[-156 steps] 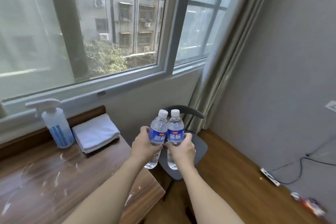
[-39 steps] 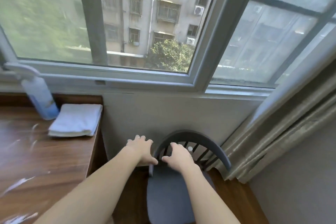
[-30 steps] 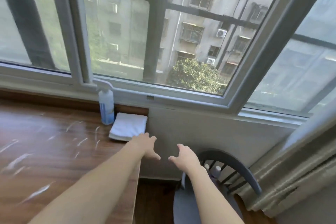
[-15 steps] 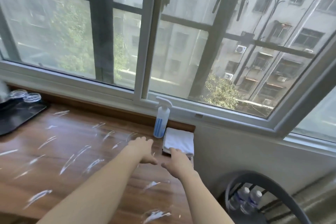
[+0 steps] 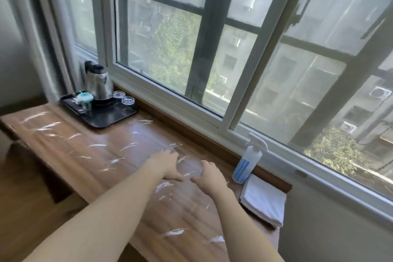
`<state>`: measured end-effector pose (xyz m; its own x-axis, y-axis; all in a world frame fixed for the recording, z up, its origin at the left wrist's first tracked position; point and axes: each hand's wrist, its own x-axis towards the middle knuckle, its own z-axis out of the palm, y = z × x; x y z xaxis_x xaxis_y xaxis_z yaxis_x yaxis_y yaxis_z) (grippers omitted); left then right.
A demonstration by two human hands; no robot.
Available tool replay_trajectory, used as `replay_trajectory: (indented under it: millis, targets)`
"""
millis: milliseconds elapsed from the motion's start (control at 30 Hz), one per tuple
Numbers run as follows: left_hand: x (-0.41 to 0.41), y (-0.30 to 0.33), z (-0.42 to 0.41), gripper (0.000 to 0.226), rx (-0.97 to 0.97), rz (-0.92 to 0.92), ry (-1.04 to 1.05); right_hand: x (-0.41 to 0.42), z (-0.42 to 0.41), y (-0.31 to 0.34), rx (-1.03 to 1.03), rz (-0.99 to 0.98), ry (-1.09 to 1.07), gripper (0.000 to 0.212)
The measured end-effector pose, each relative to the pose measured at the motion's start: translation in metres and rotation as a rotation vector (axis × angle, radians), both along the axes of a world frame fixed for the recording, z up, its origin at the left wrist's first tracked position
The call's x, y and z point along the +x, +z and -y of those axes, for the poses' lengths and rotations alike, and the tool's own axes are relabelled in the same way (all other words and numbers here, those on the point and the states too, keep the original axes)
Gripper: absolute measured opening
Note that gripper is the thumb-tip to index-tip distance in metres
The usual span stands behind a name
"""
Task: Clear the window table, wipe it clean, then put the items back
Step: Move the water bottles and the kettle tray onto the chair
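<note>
A person's 2 bare forearms are reaching out over a wooden counter point(image 5: 89, 155) streaked with white smears. The left hand point(image 5: 164, 162) is hovering palm-down, its grip loose with fingers extended and holding nothing. The right hand point(image 5: 209, 178) is hanging just beside it, its grip likewise relaxed and holding nothing; whether either palm is touching the wood cannot be told. To the right of the hands, a folded white cloth point(image 5: 263, 200) is lying at the counter's right end, near the edge. A spray bottle point(image 5: 247, 164) with blue stripes and a white trigger is standing upright just behind the cloth, against the sill. Farther along, at the counter's far left end, a black tray point(image 5: 112, 117) is carrying a steel kettle point(image 5: 98, 82), 2 upturned glasses point(image 5: 124, 97) and a small teal-topped item point(image 5: 85, 97), blurred. Beyond, a sliding window point(image 5: 212, 49) is showing trees and apartment blocks.
</note>
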<state>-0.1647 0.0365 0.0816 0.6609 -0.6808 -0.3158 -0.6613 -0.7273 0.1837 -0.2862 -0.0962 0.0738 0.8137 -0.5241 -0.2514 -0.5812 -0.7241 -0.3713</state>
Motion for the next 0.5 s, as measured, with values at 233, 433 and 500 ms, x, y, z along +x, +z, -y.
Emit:
replay_trajectory:
  millis: [233,433,500]
  targets:
    - [0.068,0.018,-0.064,0.090,-0.059,0.011,0.132,0.085,-0.062,0.001,0.011,-0.007,0.132,0.070]
    - [0.137,0.015,-0.123,0.091,-0.105,0.025,0.141,0.162,-0.119,-0.005,0.029,0.012,0.152,0.080]
    - [0.162,0.013,-0.143,0.098,-0.077,0.013,0.123,0.187,-0.140,-0.008,0.045,0.012,0.141,0.082]
